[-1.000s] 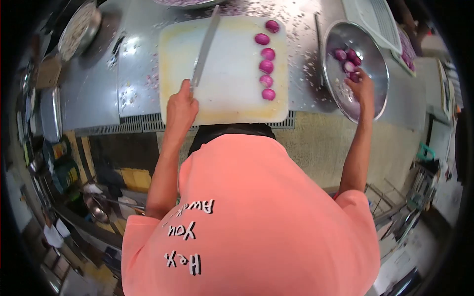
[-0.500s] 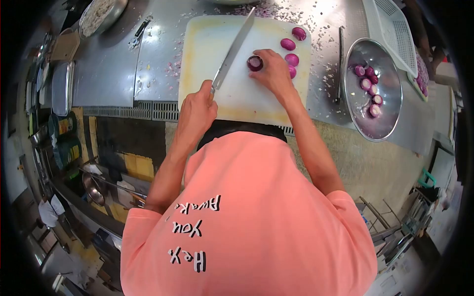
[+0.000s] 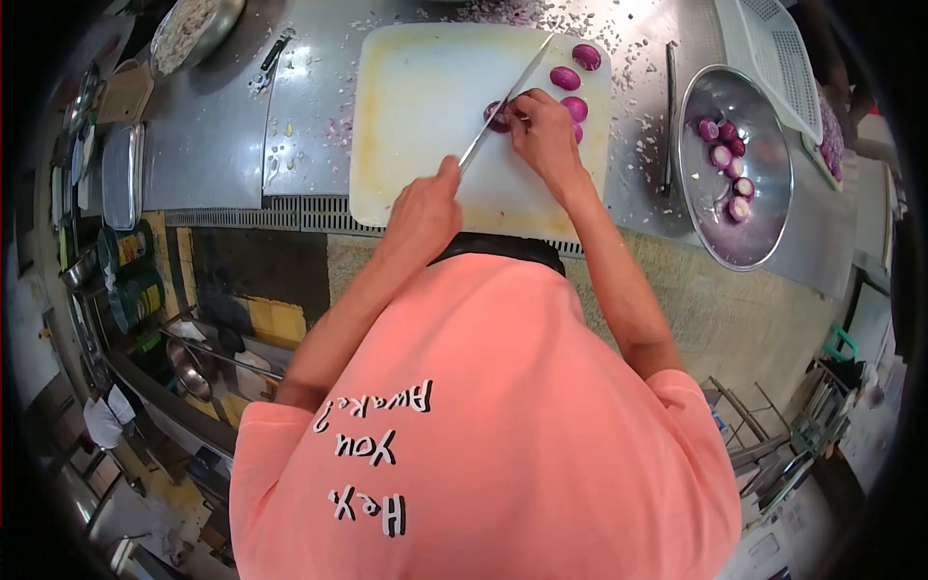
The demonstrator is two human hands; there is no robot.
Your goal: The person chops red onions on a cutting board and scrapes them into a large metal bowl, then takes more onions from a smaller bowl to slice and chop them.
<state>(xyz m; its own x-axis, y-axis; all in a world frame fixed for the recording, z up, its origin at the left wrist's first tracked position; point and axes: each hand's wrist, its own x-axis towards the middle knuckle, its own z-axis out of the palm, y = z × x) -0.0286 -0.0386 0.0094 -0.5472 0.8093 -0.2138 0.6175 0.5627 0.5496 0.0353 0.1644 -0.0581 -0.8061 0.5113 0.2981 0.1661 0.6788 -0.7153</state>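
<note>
A long knife point(image 3: 525, 77) has its handle in my left hand point(image 3: 423, 215), fingers closed round it. Its blade slants up to the right over a dark red onion point(image 3: 494, 118) on the white cutting board point(image 3: 416, 126). My right hand point(image 3: 543, 130) holds that onion from the right, fingertips bent close beside the blade. How deep the blade sits in the onion cannot be made out. Purple onion pieces point(image 3: 565, 78) form a column near the board's right side, the lowest partly hidden by my right hand.
At the right, a steel bowl point(image 3: 710, 227) holds several peeled onions, beside a dark bar point(image 3: 669, 121) and a white basket point(image 3: 773, 48). A bowl of pale pieces point(image 3: 193, 34) and a peeler point(image 3: 271, 60) lie upper left. Onion scraps dot the steel counter point(image 3: 208, 145).
My left hand has moved right and slightly up, bringing the blade from beside the onion to across it. The fingers of my right hand have drawn in on the onion.
</note>
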